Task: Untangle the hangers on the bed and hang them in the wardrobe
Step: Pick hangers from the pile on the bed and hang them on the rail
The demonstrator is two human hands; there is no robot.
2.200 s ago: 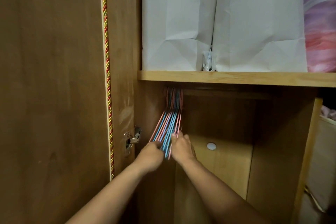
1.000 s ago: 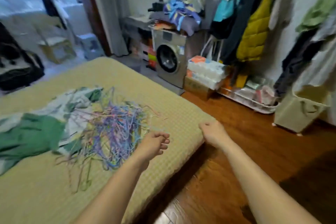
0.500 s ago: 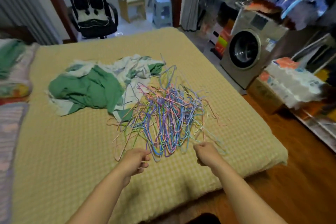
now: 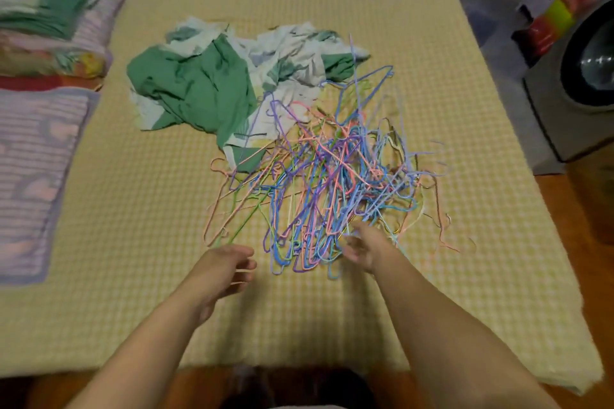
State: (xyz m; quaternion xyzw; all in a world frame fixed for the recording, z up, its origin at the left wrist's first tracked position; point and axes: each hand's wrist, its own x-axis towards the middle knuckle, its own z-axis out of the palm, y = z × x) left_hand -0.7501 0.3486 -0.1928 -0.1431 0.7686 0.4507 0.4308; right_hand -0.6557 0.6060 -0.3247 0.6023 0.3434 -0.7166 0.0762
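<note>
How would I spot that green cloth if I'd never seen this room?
Start at the big yellow checked bed. Near its middle, just beyond and left of the tangle of coloured wire hangers, lies a crumpled green and white cloth. It is the only loose, rumpled fabric there; the other bedding is stacked at the left edge.

Both forearms are bare, with no sleeves, each hand (image 4: 226,267) ungloved.

hangers (image 4: 332,183) tangled on bed (image 4: 133,209) | hands: left (image 4: 222,267) beside, right (image 4: 365,247) at edge
</note>
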